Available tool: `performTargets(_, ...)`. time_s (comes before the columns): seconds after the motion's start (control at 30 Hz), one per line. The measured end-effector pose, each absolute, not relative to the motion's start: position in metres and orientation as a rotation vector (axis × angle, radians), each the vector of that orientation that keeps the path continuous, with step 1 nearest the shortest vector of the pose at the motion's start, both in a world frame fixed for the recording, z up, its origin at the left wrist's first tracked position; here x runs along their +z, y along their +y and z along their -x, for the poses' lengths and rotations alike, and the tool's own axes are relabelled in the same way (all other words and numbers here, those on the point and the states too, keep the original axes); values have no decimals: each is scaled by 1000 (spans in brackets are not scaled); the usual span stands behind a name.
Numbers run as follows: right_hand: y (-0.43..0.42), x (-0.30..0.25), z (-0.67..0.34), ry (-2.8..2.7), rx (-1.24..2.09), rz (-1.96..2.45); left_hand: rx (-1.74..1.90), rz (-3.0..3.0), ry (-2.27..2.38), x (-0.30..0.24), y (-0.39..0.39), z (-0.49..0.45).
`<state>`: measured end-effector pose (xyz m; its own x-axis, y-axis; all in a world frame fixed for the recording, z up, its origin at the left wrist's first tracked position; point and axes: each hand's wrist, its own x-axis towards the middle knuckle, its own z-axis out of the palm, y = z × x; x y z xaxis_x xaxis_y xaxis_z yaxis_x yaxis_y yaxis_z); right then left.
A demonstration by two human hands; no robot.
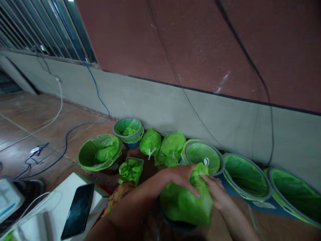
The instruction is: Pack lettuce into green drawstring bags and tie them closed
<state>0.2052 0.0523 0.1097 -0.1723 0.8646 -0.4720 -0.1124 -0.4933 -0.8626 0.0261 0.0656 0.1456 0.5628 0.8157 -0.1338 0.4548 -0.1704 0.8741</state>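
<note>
A bulging green plastic bag (185, 204) is between my two hands, low in the head view. My left hand (182, 178) presses round its upper left side with the fingers bent over the plastic. From the right, my right hand (217, 191) grips the gathered top of the bag, its fingers partly hidden. Under the bag shows the dark rim of a bin (179, 226), mostly covered. A small white tie (206, 161) appears just above the bag's top; I cannot tell whether it belongs to this bag.
Along the wall stand bins lined with green bags, including a right-hand bin (247, 177) and a left bin (100, 152). Two tied green bags (173, 145) sit between them. A phone (78, 211) lies on a white surface (60, 190). A blue cable (66, 140) crosses the floor.
</note>
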Motion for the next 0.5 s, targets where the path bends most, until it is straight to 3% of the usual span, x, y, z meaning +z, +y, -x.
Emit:
performTargets(0.17,64,137,-205,-994,1826,1465,257,-2017,1125,143,67,-14)
performTargets(0.37,60,138,-203,-1849,1006,1582,382,-1897,1192,159,72,1)
performTargets(0.5,62,131,-170,-2100,1126,1395,419,-1875,1381,175,78,15)
